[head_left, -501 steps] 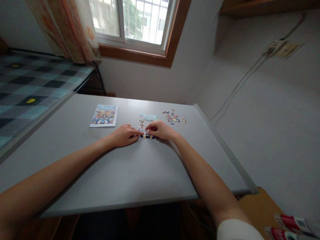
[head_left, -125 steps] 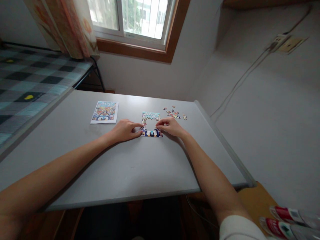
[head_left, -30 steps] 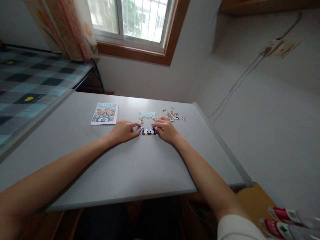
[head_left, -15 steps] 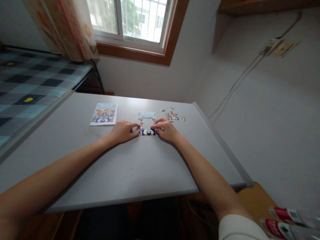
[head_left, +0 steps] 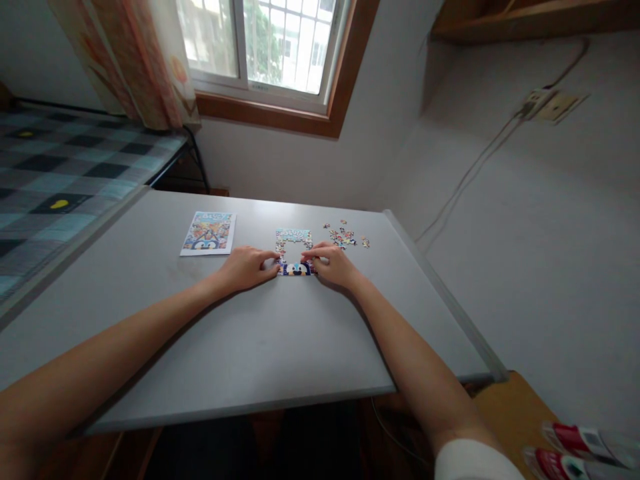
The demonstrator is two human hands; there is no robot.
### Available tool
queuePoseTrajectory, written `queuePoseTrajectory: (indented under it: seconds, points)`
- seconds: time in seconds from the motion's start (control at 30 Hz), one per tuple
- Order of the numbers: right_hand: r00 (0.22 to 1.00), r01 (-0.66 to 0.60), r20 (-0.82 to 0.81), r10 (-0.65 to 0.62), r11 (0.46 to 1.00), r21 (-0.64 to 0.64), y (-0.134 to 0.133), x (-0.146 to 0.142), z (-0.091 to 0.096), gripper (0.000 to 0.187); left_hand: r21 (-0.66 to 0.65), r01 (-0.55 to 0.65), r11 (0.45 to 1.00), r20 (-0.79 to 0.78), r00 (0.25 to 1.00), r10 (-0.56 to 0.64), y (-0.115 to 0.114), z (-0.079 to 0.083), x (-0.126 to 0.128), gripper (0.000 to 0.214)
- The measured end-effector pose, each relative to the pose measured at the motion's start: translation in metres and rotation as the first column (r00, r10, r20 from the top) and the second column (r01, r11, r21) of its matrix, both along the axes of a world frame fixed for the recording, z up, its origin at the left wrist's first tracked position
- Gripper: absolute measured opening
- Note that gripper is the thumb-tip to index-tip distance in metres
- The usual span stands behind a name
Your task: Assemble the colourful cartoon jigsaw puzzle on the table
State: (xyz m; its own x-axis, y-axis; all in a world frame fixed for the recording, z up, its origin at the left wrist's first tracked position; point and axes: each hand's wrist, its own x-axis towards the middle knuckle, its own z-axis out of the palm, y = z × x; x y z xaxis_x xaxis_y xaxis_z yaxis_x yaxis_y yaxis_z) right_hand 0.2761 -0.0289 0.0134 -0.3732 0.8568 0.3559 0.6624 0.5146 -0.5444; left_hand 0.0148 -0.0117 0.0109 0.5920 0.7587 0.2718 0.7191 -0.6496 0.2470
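Observation:
A partly assembled jigsaw puzzle (head_left: 294, 233) lies on the table, its frame joined around an open middle. Its bottom strip shows a blue cartoon dog face. My left hand (head_left: 246, 268) rests at the puzzle's lower left edge, thumb and index finger apart and touching it. At the lower right, my right hand (head_left: 336, 265) has its index finger reaching over the inner edge, with a small reddish puzzle piece under the fingertips. Loose puzzle pieces (head_left: 343, 237) lie in a scattered group beyond my right hand. A printed reference picture (head_left: 209, 233) lies flat to the left.
The pale table (head_left: 240, 353) has raised strips along its sides. A bed with a checked cover (head_left: 85, 167) stands at the left, below a curtain (head_left: 135, 67). Plastic bottles (head_left: 590, 443) lie at the lower right. A cable (head_left: 465, 177) runs down the right wall.
The view has tilted up slightly, so everything on the table sits a little lower. Both hands stay at the puzzle, with only a slight shift of the right fingers.

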Motion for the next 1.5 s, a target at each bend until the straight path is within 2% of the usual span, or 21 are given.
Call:
queuePoseTrajectory:
  seconds: [0.07, 0.13, 0.2, 0.3, 0.37, 0.43, 0.57, 0.7, 0.93, 1.27, 1.5]
  points:
    - [0.998, 0.068, -0.016, -0.068, 0.997, 0.032, 0.005, 0.011, 0.002, 0.036, 0.001, 0.006, 1.0, -0.001, 1.0, -0.006, 0.0, 0.0, 0.0, 0.038]
    - [0.976, 0.216, -0.002, -0.216, 0.974, 0.063, 0.012, 0.028, 0.005, 0.034, 0.0, 0.006, 1.0, -0.006, 1.0, -0.006, 0.0, 0.001, 0.0, 0.038]
    - [0.912, 0.408, 0.025, -0.41, 0.911, 0.059, 0.018, 0.048, 0.007, 0.036, -0.002, 0.012, 1.0, -0.018, 1.0, -0.012, 0.0, 0.001, 0.0, 0.038]
    - [0.74, 0.662, 0.111, -0.663, 0.747, 0.052, 0.022, 0.073, 0.006, 0.038, 0.001, 0.012, 1.0, -0.019, 1.0, -0.012, 0.0, 0.001, 0.0, 0.038]
    - [0.664, 0.731, 0.192, -0.723, 0.681, 0.036, 0.022, 0.082, 0.004, 0.037, -0.003, 0.011, 1.0, -0.016, 1.0, -0.011, 0.0, 0.001, -0.001, 0.038]
    - [0.626, 0.758, 0.265, -0.734, 0.652, 0.017, 0.02, 0.084, 0.001, 0.037, -0.011, 0.013, 1.0, -0.015, 1.0, -0.013, 0.0, 0.001, -0.001, 0.039]
    - [0.595, 0.772, 0.344, -0.726, 0.635, 0.005, 0.017, 0.08, -0.001, 0.037, -0.005, 0.014, 1.0, -0.009, 1.0, -0.014, 0.0, 0.001, -0.001, 0.039]
    - [0.597, 0.771, 0.362, -0.716, 0.637, -0.011, 0.017, 0.079, -0.002, 0.035, -0.002, 0.013, 1.0, -0.009, 1.0, -0.013, 0.0, 0.001, 0.0, 0.038]
    - [0.617, 0.771, 0.281, -0.735, 0.636, -0.03, 0.021, 0.086, -0.005, 0.025, -0.005, 0.004, 1.0, -0.014, 1.0, -0.004, -0.001, 0.003, 0.0, 0.039]
    - [0.592, 0.804, 0.248, -0.767, 0.584, -0.114, 0.025, 0.094, -0.006, 0.024, -0.007, 0.017, 1.0, -0.005, 1.0, -0.017, -0.002, 0.003, 0.0, 0.038]
    - [0.637, 0.769, 0.178, -0.75, 0.605, -0.206, 0.026, 0.098, -0.007, 0.024, -0.01, 0.013, 1.0, -0.021, 1.0, -0.013, -0.001, 0.003, 0.0, 0.039]
